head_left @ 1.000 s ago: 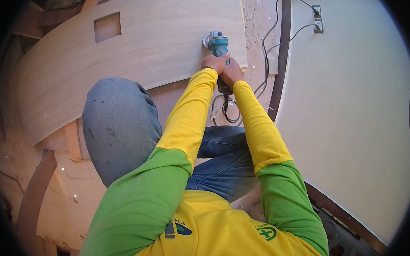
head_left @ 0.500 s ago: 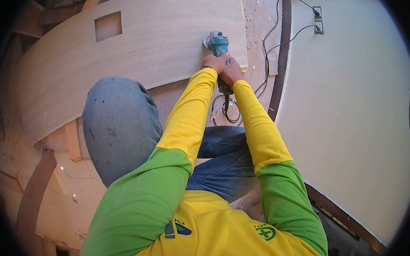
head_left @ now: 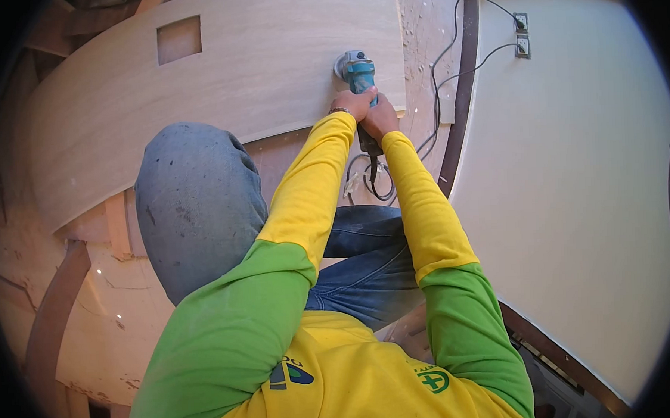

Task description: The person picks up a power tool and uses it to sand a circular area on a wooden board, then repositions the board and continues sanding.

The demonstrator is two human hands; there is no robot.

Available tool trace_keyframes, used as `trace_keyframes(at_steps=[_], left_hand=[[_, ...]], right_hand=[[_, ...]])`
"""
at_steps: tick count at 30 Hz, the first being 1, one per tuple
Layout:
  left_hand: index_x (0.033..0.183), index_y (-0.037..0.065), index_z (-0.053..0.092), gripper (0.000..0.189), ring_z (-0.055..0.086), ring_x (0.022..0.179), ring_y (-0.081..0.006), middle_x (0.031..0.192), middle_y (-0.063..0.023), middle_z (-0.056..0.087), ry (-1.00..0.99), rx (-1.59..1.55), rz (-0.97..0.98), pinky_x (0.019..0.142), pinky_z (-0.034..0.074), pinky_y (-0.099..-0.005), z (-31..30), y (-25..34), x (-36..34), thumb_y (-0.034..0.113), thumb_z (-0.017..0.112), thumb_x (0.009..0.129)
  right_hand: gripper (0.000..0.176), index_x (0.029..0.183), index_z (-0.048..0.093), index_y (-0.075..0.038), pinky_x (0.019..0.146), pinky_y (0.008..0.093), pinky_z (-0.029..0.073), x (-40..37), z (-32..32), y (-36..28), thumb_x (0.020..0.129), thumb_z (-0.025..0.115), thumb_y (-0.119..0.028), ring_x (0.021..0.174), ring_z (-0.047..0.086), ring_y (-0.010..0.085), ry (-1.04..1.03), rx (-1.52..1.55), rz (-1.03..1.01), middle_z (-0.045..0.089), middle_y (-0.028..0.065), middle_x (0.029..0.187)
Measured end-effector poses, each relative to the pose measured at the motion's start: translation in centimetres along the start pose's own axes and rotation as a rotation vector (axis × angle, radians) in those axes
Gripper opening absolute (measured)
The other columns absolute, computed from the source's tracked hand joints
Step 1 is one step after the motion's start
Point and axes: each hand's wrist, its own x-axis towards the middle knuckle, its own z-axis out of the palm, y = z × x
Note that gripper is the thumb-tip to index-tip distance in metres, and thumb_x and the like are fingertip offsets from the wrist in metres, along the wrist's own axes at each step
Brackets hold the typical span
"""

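Note:
Both of my hands are wrapped round a teal and black angle grinder [head_left: 360, 76] with a grey metal head. My left hand [head_left: 353, 103] grips its body from the left, close behind the head. On the right side my right hand [head_left: 380, 118] holds the handle, a little nearer to me. The grinder's round disc [head_left: 339, 67] overlaps the surface of a pale wood panel [head_left: 269, 70] near the panel's right end. A square cutout [head_left: 179, 40] shows in the panel's upper left part. From the grinder's rear end a black cord [head_left: 373, 167] runs down in a loop.
Two cables lead to wall sockets [head_left: 522, 35] on the pale wall [head_left: 572, 161] at right. A dark baseboard [head_left: 461, 91] runs along that wall. Curved wood strips [head_left: 55, 311] lie at the left. My bent knee [head_left: 196, 204] is close to the panel's near edge.
The view has shifted very slightly. Both hands stay on the grinder, and its disc remains at nearly the same spot over the panel.

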Motion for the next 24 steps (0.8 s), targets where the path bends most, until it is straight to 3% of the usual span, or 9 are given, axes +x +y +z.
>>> trace_keyframes(at_steps=[16,18,24], left_hand=[[0.113,-0.014,0.064,0.08,0.061,0.114,-0.0403,0.118,-0.0324,0.063,0.056,-0.1,0.008,0.096,0.046,-0.0402,1.2,-1.1,0.3,0.061,0.064,0.084],[0.124,-0.007,0.061,0.083,0.054,0.125,-0.041,0.132,-0.0301,0.056,-0.04,-0.079,-0.028,0.106,0.042,-0.0422,0.9,-1.2,0.4,0.066,0.057,0.085],[0.125,-0.007,0.061,0.082,0.054,0.125,-0.041,0.132,-0.0295,0.056,-0.057,-0.102,-0.036,0.106,0.041,-0.0419,1.3,-1.6,0.3,0.065,0.057,0.085]], right_hand=[[0.061,0.121,0.055,-0.005,0.088,0.046,0.05,-0.7,-0.4,0.1,0.082,0.066,-0.051,0.107,0.062,0.0438,0.008,-0.072,-0.053,0.066,0.0282,0.111],[0.062,0.121,0.055,-0.005,0.089,0.0459,0.05,-0.7,-0.3,0.2,0.082,0.066,-0.051,0.107,0.062,0.0438,0.005,-0.066,-0.065,0.066,0.0281,0.111],[0.063,0.125,0.054,-0.006,0.09,0.0466,0.049,-0.9,-0.4,0.4,0.082,0.065,-0.052,0.108,0.062,0.0444,0.022,-0.116,-0.065,0.065,0.0286,0.112]])
